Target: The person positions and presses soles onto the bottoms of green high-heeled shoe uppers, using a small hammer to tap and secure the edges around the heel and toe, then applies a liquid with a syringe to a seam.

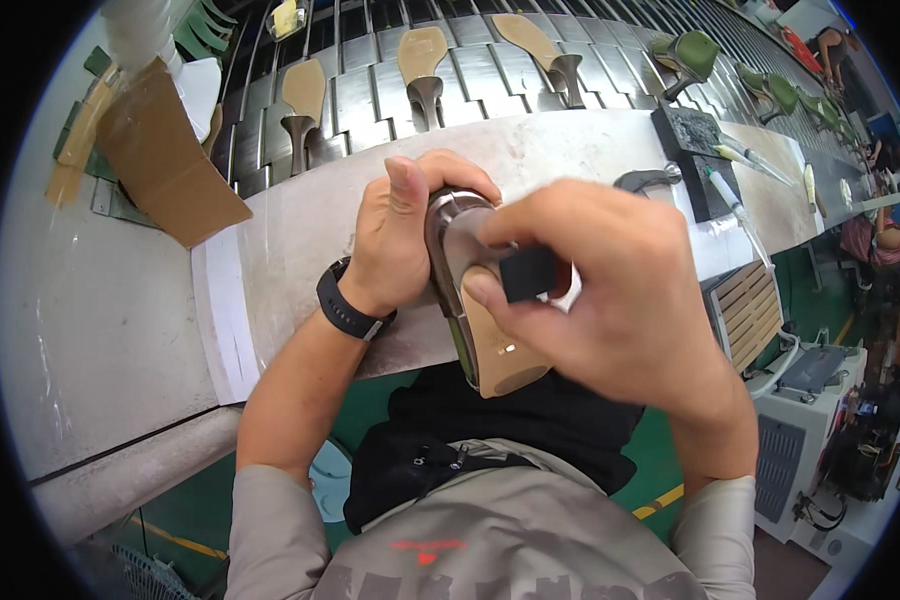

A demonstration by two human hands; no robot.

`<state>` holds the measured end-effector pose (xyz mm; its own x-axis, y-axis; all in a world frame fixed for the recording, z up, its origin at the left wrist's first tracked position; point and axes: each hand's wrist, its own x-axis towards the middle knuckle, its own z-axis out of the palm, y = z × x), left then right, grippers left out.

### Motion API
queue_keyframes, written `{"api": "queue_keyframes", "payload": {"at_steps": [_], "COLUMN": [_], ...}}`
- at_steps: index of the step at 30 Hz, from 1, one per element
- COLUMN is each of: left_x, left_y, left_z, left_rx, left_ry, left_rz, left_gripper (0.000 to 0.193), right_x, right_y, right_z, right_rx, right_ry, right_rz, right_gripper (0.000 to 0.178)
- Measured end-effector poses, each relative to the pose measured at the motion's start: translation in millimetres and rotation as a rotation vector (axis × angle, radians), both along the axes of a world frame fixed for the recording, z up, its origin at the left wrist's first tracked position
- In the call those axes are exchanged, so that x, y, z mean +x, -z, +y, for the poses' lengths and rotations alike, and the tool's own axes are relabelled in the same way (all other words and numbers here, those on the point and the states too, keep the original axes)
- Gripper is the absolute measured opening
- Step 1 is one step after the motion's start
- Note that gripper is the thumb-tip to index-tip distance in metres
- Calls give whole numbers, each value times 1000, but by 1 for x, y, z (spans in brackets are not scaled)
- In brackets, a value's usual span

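A shoe (pixel 500 350) lies sole-up in front of me, its tan sole facing me and a green edge showing along its left side. My left hand (pixel 395 235) wraps round its far, heel end, thumb raised; a dark watch (pixel 348 305) is on that wrist. Over the shoe, my right hand (pixel 620 280) pinches a small black block (pixel 528 274) between thumb and fingers. Its fingertips are close to the brown part of the shoe near the heel. Whether the block touches the shoe is hidden by the fingers.
Beyond the pale worktable (pixel 340 220), a roller conveyor (pixel 360 90) carries tan soles with brown heels (pixel 422 60) and green shoes (pixel 692 55). A hammer (pixel 650 178), a black block stand (pixel 692 135) and a syringe (pixel 727 195) lie right; cardboard (pixel 165 155) stands left.
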<state>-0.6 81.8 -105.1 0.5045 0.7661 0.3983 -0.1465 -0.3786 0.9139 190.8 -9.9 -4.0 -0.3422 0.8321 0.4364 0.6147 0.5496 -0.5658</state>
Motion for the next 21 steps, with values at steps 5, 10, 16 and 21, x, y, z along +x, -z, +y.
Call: {"api": "queue_keyframes", "payload": {"at_steps": [5,10,16,21], "left_x": [-2,-2,-2,-2], "left_y": [3,6,6,4], "left_z": [2,0,1,-1], "left_rx": [-43,-67,-13,-19], "left_ry": [28,5,-11,-1], "left_rz": [-33,-56,-87,-85], "left_gripper": [107,105,99,96], "right_x": [-9,-18,-21,-23], "right_y": [11,41,42,44], "right_z": [-26,-20,-16,-16], "right_rx": [286,422,432,447], "right_ry": [15,57,61,65], "right_rz": [-85,-113,-124,-122], "right_gripper": [36,34,34,33]}}
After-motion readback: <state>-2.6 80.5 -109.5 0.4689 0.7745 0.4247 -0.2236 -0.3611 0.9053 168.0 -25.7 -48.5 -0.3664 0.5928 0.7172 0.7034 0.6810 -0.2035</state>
